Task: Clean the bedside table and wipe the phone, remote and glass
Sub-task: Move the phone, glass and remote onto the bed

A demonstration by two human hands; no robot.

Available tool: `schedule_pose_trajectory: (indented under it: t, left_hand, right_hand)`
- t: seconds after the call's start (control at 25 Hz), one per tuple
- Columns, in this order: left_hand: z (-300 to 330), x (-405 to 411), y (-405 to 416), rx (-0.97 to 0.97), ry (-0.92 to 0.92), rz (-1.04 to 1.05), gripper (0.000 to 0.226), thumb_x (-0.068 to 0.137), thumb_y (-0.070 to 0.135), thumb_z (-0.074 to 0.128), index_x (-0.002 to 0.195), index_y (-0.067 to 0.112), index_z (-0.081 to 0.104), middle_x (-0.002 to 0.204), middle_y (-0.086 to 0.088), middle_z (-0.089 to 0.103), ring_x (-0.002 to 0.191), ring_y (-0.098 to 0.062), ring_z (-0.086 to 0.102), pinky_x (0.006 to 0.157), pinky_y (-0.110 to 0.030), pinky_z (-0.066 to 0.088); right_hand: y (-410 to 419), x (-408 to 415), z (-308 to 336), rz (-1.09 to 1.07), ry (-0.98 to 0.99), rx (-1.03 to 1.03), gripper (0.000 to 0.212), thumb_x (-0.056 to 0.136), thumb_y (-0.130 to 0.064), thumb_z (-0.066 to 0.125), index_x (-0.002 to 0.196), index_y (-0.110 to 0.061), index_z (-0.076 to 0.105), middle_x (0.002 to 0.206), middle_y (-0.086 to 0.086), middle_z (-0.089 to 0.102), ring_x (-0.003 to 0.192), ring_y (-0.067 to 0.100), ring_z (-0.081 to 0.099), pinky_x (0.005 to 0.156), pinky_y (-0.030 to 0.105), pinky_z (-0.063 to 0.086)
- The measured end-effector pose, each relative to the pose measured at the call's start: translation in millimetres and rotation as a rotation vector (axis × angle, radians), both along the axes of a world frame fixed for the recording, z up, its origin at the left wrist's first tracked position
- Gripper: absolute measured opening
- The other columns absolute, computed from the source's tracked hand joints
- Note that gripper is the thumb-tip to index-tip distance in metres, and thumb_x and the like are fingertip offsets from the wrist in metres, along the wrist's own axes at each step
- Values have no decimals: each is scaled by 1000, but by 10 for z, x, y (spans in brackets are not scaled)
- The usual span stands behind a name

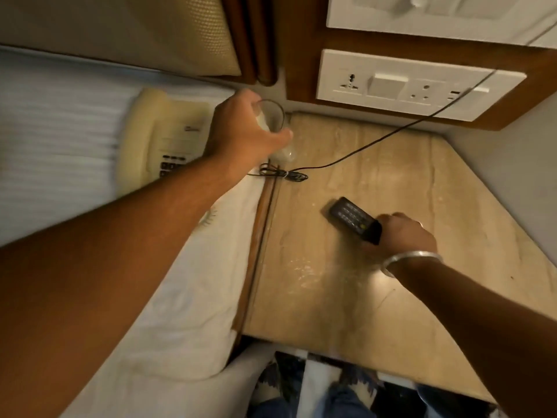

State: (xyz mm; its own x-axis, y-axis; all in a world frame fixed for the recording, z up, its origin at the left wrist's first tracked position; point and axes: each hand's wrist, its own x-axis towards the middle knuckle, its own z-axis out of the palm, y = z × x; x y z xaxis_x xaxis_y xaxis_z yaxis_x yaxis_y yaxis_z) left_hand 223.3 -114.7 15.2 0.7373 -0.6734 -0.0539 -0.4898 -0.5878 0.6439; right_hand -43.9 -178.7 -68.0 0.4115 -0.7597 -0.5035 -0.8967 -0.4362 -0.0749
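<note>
My left hand [241, 128] grips a clear drinking glass [278, 137] from the side, at the far left corner of the beige marble bedside table [376, 176]. The black remote [351, 217] is gripped at its near end by my right hand [404, 235], low over the middle of the table top. A silver bangle circles that wrist. The cream telephone [159, 137] lies on the white bed sheet to the left of the table, its keypad partly hidden by my left forearm.
A thin black cord [376, 140] runs from the white wall socket panel [416, 84] across the table to a coiled bundle [283, 175] at its left edge. The bed [60, 131] and a pillow flank the left side. Dried smears mark the table's near part.
</note>
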Motion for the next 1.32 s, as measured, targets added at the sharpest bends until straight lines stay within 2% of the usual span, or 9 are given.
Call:
schedule_pose_trajectory:
  t: [0.12, 0.28, 0.44, 0.64, 0.84, 1.0, 1.08, 1.2, 1.32]
  left_hand:
    - [484, 384, 1024, 76, -52, 27, 74, 66, 45, 88, 128, 18, 59, 114, 7, 64, 97, -7, 61, 73, -6, 46]
    - [555, 899, 2340, 198, -80, 141, 75, 64, 35, 91, 129, 16, 58, 123, -2, 67, 103, -17, 66, 88, -33, 56]
    - [105, 1300, 3086, 265, -46, 229, 76, 65, 27, 93, 131, 11, 57, 127, -8, 65, 110, -26, 66, 96, -41, 55]
    - [-184, 1588, 3287, 182, 3, 233, 81, 63, 36, 91, 132, 13, 56, 128, -6, 65, 112, -22, 64, 98, -41, 54]
    - [-203, 1585, 3385, 154, 8, 161, 84, 68, 38, 90, 140, 17, 52, 139, -2, 58, 126, -19, 57, 103, -33, 48]
    - [-77, 1503, 3431, 254, -127, 129, 93, 67, 48, 87, 145, 21, 45, 151, -3, 46, 138, -25, 44, 110, -44, 43]
    - [40, 1189, 3240, 177, -289, 66, 87, 73, 49, 82, 144, 15, 46, 154, -8, 43, 144, -31, 36, 113, -48, 37]
    - [-173, 103, 2653, 62, -300, -342, 67, 86, 48, 64, 143, 15, 49, 149, -13, 48, 141, -35, 38, 115, -49, 35]
    - [-722, -1066, 2275, 247, -174, -637, 62, 92, 51, 55, 148, 28, 42, 157, -10, 39, 148, -33, 29, 121, -53, 24]
  right_hand:
    - [718, 131, 440, 74, -82, 93, 21, 75, -39, 63, 94, -29, 62, 80, -4, 55, 69, 21, 57, 57, 31, 53]
    - [1641, 978, 671, 305, -259, 118, 31, 79, -45, 60, 104, -27, 60, 92, 1, 57, 82, 26, 59, 62, 33, 52]
    - [2291, 1894, 492, 489, -247, 108, 34, 82, -32, 62, 113, -18, 58, 106, 6, 54, 98, 29, 55, 66, 36, 45]
    - [2484, 2252, 146, 520, -171, 25, 42, 86, -27, 61, 125, -14, 52, 115, 10, 55, 102, 30, 54, 70, 40, 51]
    - [2463, 2051, 206, 541, -227, 15, 61, 78, -46, 69, 128, -19, 46, 114, 8, 56, 101, 30, 56, 77, 41, 50]
    - [2385, 1619, 408, 454, -324, -24, 55, 80, -47, 68, 125, -21, 50, 120, 6, 58, 104, 30, 59, 79, 42, 52]
    - [2375, 1127, 490, 422, -377, 10, 50, 82, -40, 68, 125, -21, 53, 120, 7, 61, 102, 29, 62, 77, 41, 54]
    - [2454, 149, 382, 324, -281, 118, 42, 82, -32, 70, 121, -21, 60, 116, 6, 63, 94, 28, 64, 72, 36, 53]
    - [2635, -414, 38, 222, -55, 327, 49, 90, -37, 58, 137, -28, 46, 132, 2, 53, 114, 24, 56, 91, 34, 48]
